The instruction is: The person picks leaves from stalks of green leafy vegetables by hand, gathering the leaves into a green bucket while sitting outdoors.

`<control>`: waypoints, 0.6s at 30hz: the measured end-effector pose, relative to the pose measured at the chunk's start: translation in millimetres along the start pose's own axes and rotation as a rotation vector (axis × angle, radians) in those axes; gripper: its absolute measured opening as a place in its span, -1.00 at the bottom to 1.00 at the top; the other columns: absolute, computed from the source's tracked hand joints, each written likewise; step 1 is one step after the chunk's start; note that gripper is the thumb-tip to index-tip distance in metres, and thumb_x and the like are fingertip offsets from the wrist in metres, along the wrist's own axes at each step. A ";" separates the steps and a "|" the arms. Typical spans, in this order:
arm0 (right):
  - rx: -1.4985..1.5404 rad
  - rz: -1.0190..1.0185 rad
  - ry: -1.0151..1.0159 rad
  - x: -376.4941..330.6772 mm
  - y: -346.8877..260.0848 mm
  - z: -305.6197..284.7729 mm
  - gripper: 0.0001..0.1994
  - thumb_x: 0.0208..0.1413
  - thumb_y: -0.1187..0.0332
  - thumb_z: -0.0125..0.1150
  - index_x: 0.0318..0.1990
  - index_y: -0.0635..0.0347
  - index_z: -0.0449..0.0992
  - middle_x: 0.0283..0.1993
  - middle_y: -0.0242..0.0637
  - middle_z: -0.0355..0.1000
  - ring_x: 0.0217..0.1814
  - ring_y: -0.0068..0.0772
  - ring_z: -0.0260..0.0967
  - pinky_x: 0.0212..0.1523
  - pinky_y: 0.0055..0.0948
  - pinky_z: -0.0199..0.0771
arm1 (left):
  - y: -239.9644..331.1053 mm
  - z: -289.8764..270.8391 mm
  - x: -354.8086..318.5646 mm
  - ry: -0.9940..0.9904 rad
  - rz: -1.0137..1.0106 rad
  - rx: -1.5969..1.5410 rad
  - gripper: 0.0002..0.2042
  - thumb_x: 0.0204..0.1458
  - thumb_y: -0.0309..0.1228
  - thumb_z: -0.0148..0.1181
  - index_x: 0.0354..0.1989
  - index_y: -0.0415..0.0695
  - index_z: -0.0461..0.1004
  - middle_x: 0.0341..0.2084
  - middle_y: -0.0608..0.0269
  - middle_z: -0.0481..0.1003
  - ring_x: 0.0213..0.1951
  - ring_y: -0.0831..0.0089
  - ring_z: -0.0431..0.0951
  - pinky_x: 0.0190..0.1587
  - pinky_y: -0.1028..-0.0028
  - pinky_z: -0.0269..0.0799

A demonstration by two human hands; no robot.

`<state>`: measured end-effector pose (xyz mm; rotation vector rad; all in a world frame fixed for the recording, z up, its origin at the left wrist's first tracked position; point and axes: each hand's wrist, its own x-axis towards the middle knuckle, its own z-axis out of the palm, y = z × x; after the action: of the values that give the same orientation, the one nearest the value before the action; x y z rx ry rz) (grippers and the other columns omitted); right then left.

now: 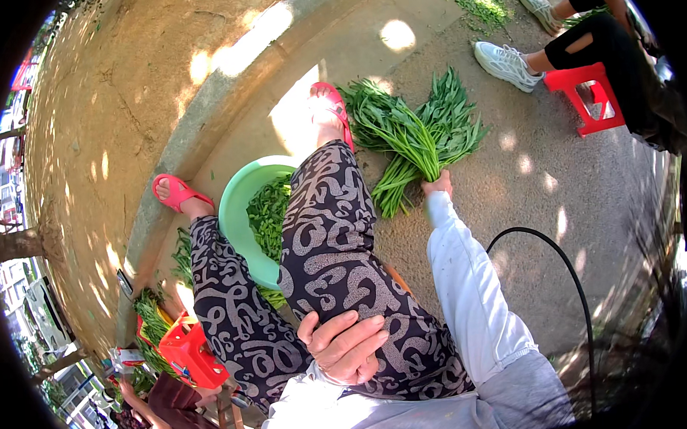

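Note:
My right hand (438, 185) is closed around the stem ends of a bunch of long-leaved greens (450, 124), on the ground to the right of my foot. Its leaves fan out away from me. More greens (386, 122) of the same sort lie in a pile beside and partly under the bunch. My left hand (346, 346) rests on my thigh, palm turned in, with its fingers loosely bent and somewhat apart; nothing shows in it. Between my legs stands a light green basin (241, 218) with short cut green pieces (269, 217) in it, partly hidden by my knee.
A person's legs and white shoe (507, 65) are at the upper right, by a red plastic stool (586, 92). Another red stool (191, 352) and greens (152, 319) lie at lower left, near another person. A black hose (560, 252) curves at right. A concrete kerb (197, 125) runs along the left.

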<state>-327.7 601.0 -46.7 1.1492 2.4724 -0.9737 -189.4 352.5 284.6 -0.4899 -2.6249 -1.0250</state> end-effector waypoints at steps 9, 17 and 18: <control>0.056 0.017 0.014 1.4 -3.9 3.5 -0.46 -0.30 0.24 0.34 -0.09 0.21 0.31 -0.15 0.04 0.43 -0.06 0.10 0.36 -0.05 -0.13 0.35 | -0.4 -3.3 1.2 -0.066 -0.011 0.016 -0.81 -0.07 -0.38 -0.09 -0.41 0.09 0.51 -0.33 0.49 0.54 -0.08 0.40 0.37 0.25 0.21 -0.13; -0.140 0.069 -0.136 6.8 -19.1 -28.6 -0.45 -0.31 0.20 0.30 -0.07 0.23 0.38 -0.14 0.03 0.44 -0.04 0.00 0.39 -0.04 -0.21 0.38 | 1.8 2.6 0.6 0.033 -0.031 -0.003 -0.77 -0.05 -0.37 -0.10 -0.41 0.11 0.56 -0.33 0.53 0.56 -0.14 0.49 0.41 0.22 0.28 -0.07; -0.139 0.066 -0.159 3.8 -28.4 -31.0 -0.49 -0.31 0.21 0.30 -0.12 0.24 0.42 -0.16 0.02 0.45 -0.06 -0.01 0.40 -0.05 -0.22 0.38 | 4.5 -2.2 -0.6 0.027 0.003 0.002 -0.82 -0.17 -0.50 -0.07 -0.47 0.02 0.49 -0.35 0.40 0.54 -0.11 0.36 0.40 0.22 0.23 -0.07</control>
<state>-349.8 610.5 -12.0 1.0592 2.3212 -0.8271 -186.7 354.0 288.6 -0.4766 -2.6005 -1.0212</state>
